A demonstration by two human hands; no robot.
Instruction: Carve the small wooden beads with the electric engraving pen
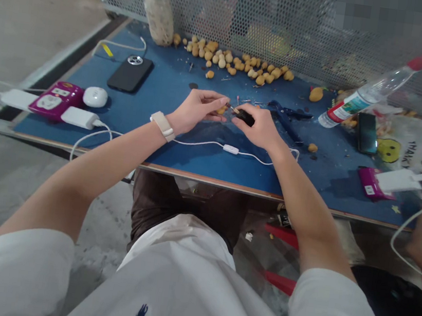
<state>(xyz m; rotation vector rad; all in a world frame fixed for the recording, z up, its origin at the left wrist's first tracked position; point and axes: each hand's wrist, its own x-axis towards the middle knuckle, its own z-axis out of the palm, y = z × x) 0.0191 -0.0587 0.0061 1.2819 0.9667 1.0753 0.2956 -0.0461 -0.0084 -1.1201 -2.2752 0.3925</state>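
Near the middle of the blue tabletop, my left hand [201, 109] pinches a small yellowish nut-like piece [222, 110], partly covered by my fingers. My right hand [259, 127] is closed around the black handle of a small tool [245, 117]. Its thin metal shaft points left, toward the yellowish piece. I cannot tell whether the tip touches it. Blue-handled pliers [284, 117] lie just right of my right hand. Behind my hands, several round tan nut-like pieces [222, 58] are strewn in a long pile.
A perforated metal screen [230, 10] stands along the back. On the left are a black phone [130, 76], a purple power socket [56, 99] and a white case [95, 96]. A plastic bottle [357, 107] leans at right. A white cable switch [231, 149] lies in front.
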